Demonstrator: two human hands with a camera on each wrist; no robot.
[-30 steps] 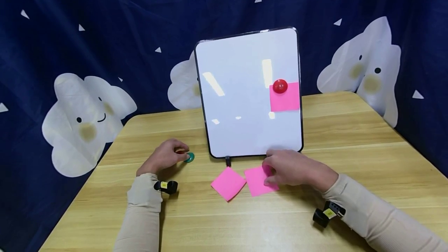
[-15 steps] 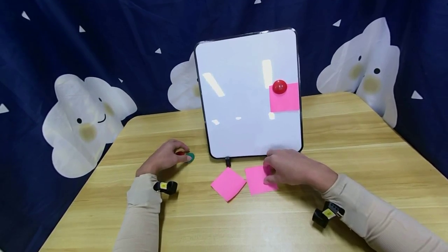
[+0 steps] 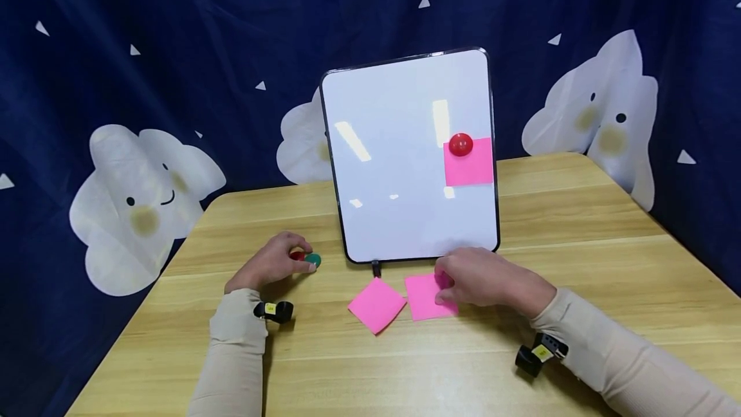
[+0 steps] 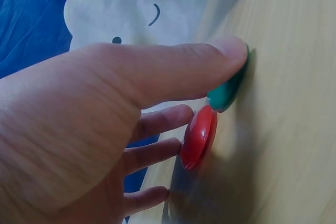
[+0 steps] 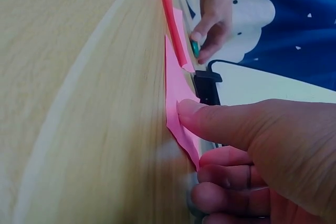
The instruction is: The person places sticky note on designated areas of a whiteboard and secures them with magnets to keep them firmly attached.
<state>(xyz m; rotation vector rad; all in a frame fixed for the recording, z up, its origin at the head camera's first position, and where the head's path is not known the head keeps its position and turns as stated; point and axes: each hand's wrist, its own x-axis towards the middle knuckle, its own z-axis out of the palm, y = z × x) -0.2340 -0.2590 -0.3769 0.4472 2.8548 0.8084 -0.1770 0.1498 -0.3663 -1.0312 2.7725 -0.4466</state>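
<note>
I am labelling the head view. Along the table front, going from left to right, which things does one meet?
left hand → green magnet → left pink note → right pink note → right hand

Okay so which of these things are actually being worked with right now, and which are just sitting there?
In hand:
- left hand on the green magnet and the red magnet beside it
- right hand on a pink note

Lying about:
- second pink note
- whiteboard with its pinned note
- cloud backdrop
</note>
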